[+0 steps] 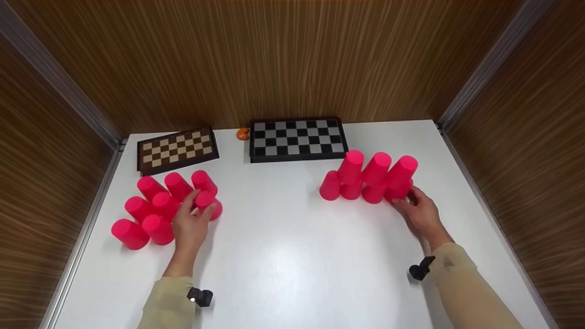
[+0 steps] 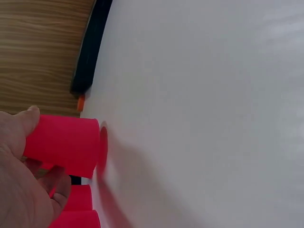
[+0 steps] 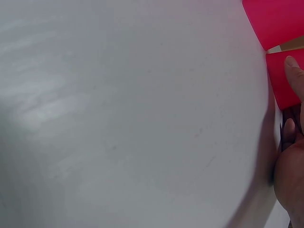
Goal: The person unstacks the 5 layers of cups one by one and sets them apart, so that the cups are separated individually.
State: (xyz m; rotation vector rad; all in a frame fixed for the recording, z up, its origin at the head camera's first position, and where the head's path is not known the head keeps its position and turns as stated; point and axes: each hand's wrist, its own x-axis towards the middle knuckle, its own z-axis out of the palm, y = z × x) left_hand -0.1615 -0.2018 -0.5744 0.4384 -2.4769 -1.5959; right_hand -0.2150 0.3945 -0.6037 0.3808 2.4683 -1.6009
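Note:
Thumb and fingers of my left hand [image 1: 189, 228] grip a pink cup [image 1: 212, 210], mouth down, at the right side of a group of upside-down pink cups [image 1: 139, 208]. In the left wrist view this cup [image 2: 66, 145] appears slightly off the table, over its own reflection. On the right, more pink cups stand in two levels, with three upper cups [image 1: 377, 169] on a lower row [image 1: 330, 186]. My right hand [image 1: 422, 214] holds the rightmost lower cup [image 3: 280, 78], its thumb on the near side. Its other fingers are partly hidden.
Along the back of the white table [image 1: 283, 256] lie a brown checkered board [image 1: 178, 148] and a black-and-grey one [image 1: 297, 139]. Between them sits a small orange object [image 1: 243, 134]. Wood-grain panels [image 1: 274, 59] enclose the back and sides.

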